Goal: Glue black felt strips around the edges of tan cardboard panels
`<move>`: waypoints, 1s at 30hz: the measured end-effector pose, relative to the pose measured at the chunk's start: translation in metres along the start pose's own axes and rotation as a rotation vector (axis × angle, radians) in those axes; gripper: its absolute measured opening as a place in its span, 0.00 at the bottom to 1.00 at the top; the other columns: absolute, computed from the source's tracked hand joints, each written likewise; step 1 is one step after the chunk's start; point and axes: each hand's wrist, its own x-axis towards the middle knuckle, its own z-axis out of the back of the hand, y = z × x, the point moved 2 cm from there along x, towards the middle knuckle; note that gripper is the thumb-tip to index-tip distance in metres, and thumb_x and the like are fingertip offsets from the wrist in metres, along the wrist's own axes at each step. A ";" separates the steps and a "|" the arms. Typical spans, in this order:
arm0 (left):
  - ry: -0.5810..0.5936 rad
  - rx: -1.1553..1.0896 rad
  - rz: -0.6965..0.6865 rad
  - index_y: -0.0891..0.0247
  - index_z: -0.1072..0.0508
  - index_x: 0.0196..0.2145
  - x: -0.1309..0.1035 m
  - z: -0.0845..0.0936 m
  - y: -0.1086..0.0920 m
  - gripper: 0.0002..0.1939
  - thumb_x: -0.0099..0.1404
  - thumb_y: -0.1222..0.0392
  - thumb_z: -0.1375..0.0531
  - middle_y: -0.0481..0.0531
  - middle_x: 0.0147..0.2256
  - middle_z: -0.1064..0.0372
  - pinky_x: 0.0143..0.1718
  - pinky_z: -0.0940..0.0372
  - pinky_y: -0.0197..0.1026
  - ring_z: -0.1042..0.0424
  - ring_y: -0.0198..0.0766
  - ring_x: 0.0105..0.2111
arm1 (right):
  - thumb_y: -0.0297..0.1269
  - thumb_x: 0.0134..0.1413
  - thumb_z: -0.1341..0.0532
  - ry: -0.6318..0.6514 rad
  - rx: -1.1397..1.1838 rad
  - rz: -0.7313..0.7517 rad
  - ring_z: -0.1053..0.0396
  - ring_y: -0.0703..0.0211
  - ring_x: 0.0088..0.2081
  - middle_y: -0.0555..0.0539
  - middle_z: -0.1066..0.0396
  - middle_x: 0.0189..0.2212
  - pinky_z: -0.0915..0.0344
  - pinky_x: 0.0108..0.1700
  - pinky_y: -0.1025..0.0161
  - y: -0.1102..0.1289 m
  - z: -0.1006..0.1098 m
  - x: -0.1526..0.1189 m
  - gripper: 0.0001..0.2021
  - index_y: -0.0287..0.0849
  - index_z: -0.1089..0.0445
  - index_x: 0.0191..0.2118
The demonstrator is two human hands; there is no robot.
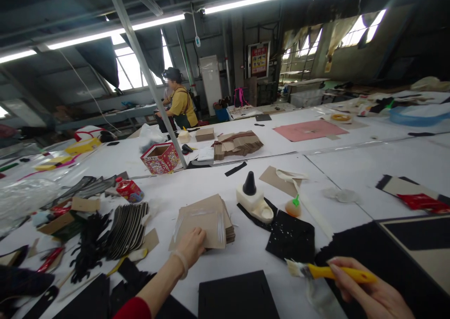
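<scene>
My right hand (365,286) is wrapped round the yellow handle of a flat paintbrush (330,272), its pale bristles pointing left above the table. My left hand (192,243) has its fingers bent together at the near edge of a stack of brown cardboard sheets (207,213). Whitish, glossy strokes run along the sides of the top sheet; the fingertips are partly hidden. Right of the stack stands a cream plastic container (253,201) with a black cone on it. Beside it lies a black piece (291,234) with white specks. A dark flat panel (237,294) lies nearest me.
Left are curved dark strips (126,230), black straps (89,244), an open carton (66,220) and a red bottle (129,189). A small green-tipped bottle (293,206) stands right. A metal post (147,70) rises behind the patterned box (160,159). A person (181,101) in yellow works farther back.
</scene>
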 end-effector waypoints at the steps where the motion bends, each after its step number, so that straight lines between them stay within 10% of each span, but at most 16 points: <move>1: 0.004 0.005 -0.022 0.62 0.34 0.39 0.000 -0.001 0.003 0.11 0.57 0.60 0.42 0.55 0.44 0.32 0.45 0.37 0.44 0.33 0.44 0.44 | 0.61 0.48 0.40 0.002 -0.004 0.008 0.34 0.56 0.27 0.50 0.34 0.24 0.35 0.28 0.67 0.001 0.000 0.002 0.26 0.44 0.30 0.43; 17: 0.004 0.088 -0.153 0.64 0.35 0.37 -0.018 -0.005 0.008 0.09 0.68 0.63 0.54 0.57 0.41 0.32 0.43 0.36 0.46 0.33 0.45 0.43 | 0.62 0.46 0.41 -0.003 -0.026 0.073 0.33 0.56 0.26 0.50 0.33 0.22 0.35 0.26 0.68 0.031 -0.011 0.008 0.27 0.41 0.29 0.40; 30: 0.057 -0.019 -0.209 0.61 0.30 0.28 0.002 0.069 0.026 0.06 0.56 0.57 0.38 0.49 0.32 0.29 0.35 0.40 0.38 0.30 0.39 0.35 | 0.62 0.46 0.41 0.002 -0.008 0.049 0.33 0.56 0.24 0.51 0.35 0.19 0.35 0.26 0.68 0.032 -0.011 0.012 0.28 0.42 0.29 0.41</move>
